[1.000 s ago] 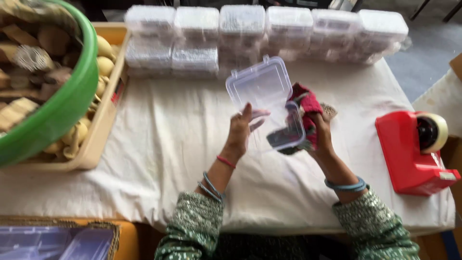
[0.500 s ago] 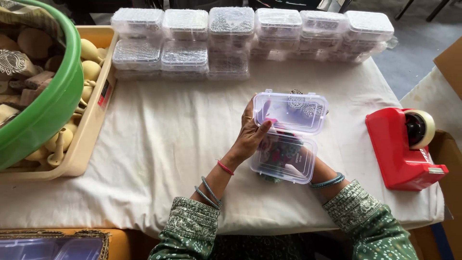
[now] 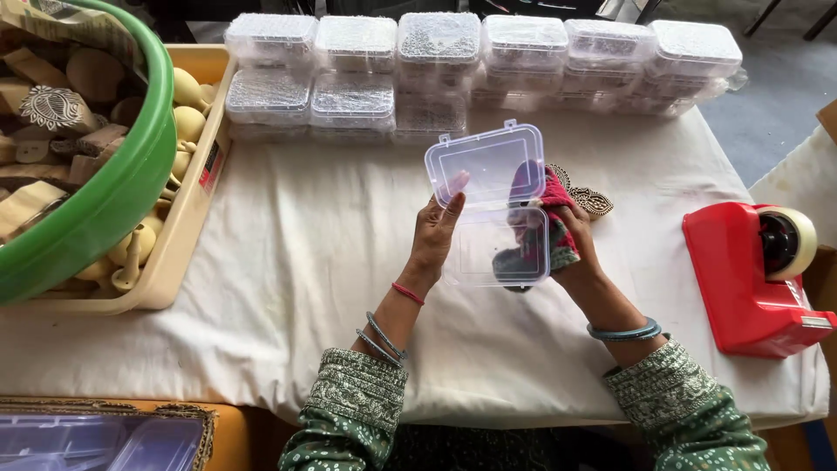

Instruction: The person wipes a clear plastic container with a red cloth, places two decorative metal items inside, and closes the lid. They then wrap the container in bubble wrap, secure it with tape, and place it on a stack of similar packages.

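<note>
White-clothed table is spread with a green tub at left, stacked clear boxes at back, a red tape dispenser at right. Open hinged box is held mid-table, long axis crosswise, lid up; left hand is closed on its left edge, right hand on a red cloth against its right side.
</note>
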